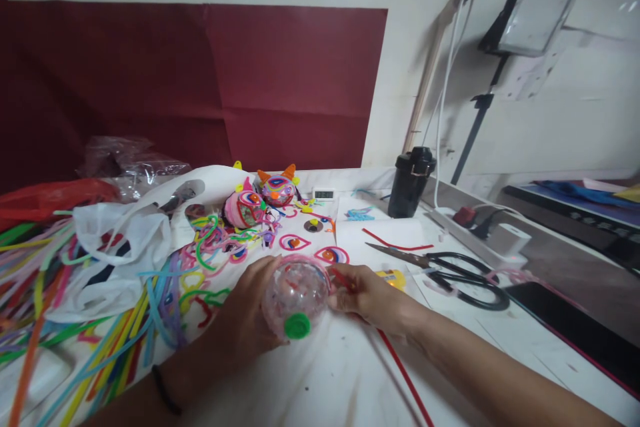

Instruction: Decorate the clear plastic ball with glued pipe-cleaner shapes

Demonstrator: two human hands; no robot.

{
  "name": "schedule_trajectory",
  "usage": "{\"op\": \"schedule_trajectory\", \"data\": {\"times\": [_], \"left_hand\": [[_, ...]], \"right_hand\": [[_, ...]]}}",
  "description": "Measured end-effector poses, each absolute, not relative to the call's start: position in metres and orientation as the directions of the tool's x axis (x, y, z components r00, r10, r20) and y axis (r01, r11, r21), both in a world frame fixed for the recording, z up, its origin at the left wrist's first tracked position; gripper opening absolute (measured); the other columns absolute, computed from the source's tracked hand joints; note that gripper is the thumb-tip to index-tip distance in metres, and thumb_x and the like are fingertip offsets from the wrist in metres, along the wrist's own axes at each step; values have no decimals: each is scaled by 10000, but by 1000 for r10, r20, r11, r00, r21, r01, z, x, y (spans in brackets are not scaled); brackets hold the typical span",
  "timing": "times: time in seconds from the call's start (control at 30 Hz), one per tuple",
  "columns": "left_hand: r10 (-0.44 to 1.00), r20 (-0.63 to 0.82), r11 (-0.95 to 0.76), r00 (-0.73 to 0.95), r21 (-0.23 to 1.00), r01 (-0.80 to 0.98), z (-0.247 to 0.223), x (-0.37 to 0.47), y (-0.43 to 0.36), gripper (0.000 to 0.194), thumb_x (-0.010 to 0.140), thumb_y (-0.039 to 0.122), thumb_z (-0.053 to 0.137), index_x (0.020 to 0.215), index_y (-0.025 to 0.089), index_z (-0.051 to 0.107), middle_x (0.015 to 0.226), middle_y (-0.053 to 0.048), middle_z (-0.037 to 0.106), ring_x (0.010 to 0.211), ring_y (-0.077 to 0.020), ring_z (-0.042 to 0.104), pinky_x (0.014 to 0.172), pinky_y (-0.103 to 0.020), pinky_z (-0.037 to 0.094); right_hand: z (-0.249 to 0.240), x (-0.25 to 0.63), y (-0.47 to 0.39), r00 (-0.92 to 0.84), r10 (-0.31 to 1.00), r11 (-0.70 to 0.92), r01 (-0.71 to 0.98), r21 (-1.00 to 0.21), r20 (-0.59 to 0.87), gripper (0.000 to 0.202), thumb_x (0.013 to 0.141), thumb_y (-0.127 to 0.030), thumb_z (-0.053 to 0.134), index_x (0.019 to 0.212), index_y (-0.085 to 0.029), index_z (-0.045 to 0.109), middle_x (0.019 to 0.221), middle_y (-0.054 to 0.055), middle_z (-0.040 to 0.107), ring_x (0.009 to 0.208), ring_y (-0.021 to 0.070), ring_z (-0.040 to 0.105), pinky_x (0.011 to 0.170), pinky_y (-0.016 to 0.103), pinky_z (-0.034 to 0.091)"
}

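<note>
A transparent plastic bottle (280, 297) lies in the middle, its green cap (297, 325) facing me. My left hand (250, 307) is wrapped round its left side. Pink fuzzy trim, like pipe cleaner, edges the bottle's far end. At the right side, my right hand (367, 293) pinches a red pipe cleaner (405, 373) against the bottle's edge, and the long tail runs down toward the table's front. Just beyond lie two eye shapes made of coiled pipe cleaner (295, 242). Two decorated figures (246, 208) stand farther back.
Bundled colourful pipe cleaners (125, 333) and a white plastic bag (115, 253) fill the left. On the right lie black-handled scissors (440, 267), a phone (575, 333) and a power strip (475, 237). A black bottle (411, 183) and a small digital display (324, 194) stand behind.
</note>
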State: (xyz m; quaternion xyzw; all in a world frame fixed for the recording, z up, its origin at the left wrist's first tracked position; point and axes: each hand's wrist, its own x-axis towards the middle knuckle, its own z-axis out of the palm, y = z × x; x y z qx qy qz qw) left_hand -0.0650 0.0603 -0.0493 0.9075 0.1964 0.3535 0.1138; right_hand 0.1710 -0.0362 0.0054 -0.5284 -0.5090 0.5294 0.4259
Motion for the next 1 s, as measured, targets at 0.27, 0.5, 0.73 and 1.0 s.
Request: {"op": "schedule_trajectory", "data": {"times": [0.27, 0.5, 0.73, 1.0], "left_hand": [[445, 592, -891, 672, 372, 262, -45, -62, 62, 947, 681, 541, 751, 1453, 208, 313, 1418, -184, 405, 1325, -403, 391, 1114, -536, 335], [534, 578, -833, 617, 482, 270, -46, -62, 67, 910, 704, 502, 735, 1461, 200, 328, 1479, -169, 410, 1355, -393, 395, 1112, -534, 356], [628, 506, -755, 591, 579, 307, -46, -65, 68, 953, 708, 544, 735, 1467, 142, 321, 1515, -209, 374, 1367, -407, 388, 1124, -546, 343], [650, 490, -740, 581, 582, 338, -35, -65, 65, 901, 786, 584, 644, 1469, 116, 287, 1490, -228, 402, 1347, -375, 428, 1088, -518, 399]], "right_hand": [[3, 172, -33, -64, 988, -132, 135, -982, -142, 283, 632, -351, 748, 735, -186, 542, 518, -87, 414, 465, 64, 322, 457, 241, 199], [0, 170, -22, 35, 984, -179, 141, -974, -175, 229, 662, -315, 720, 685, -192, 527, 486, -67, 455, 465, 78, 377, 443, 227, 206], [17, 169, -27, 173, 972, -168, 49, -985, -157, 198, 752, -362, 629, 715, -174, 581, 532, -56, 439, 439, 76, 356, 414, 231, 159], [44, 164, -45, 175, 984, -16, -138, -990, -41, 303, 745, -437, 650, 764, -136, 654, 692, 7, 559, 486, 59, 366, 427, 203, 191]]}}
